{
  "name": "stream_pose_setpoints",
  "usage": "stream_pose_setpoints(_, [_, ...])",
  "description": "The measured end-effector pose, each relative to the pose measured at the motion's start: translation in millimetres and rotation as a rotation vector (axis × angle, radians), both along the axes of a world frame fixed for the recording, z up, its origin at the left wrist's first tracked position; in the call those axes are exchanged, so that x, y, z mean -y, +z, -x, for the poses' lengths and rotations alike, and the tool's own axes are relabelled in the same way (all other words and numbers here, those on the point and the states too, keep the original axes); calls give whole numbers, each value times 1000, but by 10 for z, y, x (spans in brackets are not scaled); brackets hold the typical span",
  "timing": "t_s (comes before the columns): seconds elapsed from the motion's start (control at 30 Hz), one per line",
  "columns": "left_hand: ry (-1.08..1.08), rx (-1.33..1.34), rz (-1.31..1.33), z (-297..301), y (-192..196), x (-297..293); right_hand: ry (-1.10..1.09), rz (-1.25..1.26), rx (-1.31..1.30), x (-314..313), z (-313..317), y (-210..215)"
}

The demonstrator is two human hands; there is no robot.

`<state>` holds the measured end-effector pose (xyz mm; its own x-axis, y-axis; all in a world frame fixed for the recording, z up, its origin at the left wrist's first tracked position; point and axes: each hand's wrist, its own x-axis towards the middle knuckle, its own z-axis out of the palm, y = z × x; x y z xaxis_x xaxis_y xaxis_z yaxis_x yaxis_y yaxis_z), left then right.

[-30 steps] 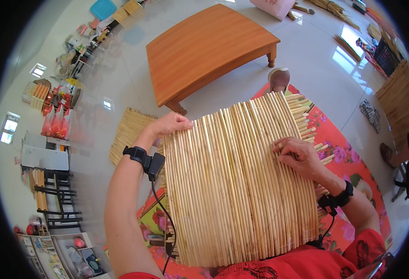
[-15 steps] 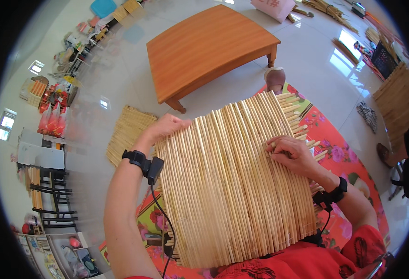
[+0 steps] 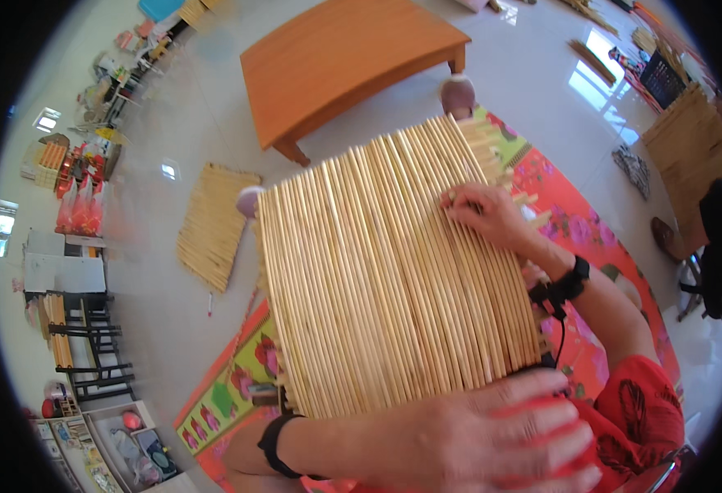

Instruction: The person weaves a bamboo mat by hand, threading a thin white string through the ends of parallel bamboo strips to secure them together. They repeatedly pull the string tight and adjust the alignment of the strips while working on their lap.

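A mat of pale, straight reed-like sticks lies in front of me, the sticks side by side and running from near to far. My right hand rests on its right part, fingers bent and drawn together at the sticks. Whatever is between those fingertips is hidden. Across the mat's near edge reaches my left hand, fingers spread and a little blurred, with nothing visible in it. More stick ends jut out beneath the mat's right side.
A low wooden table stands beyond the mat. To the left a smaller stick mat lies on the tiled floor. Under me spreads a red floral mat. At right are a wooden board and another person's leg.
My left hand has left the mat's far left edge and swung down to the near right. The right hand stays on the sticks. The view has shifted, so the mat appears higher and further left.
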<state>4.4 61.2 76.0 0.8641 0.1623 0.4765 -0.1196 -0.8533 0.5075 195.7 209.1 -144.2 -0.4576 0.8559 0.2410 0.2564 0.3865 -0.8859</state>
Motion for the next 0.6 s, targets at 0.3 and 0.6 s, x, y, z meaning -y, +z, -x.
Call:
stream_pose_setpoints(0.3, [603,292,-158,-351,-163,1310,-68,-30,-12,7,-106,-128])
stream_pose_setpoints(0.6, [907,-361,27,613,-1112,1597,-15,-45,-71,-162,-129,-249])
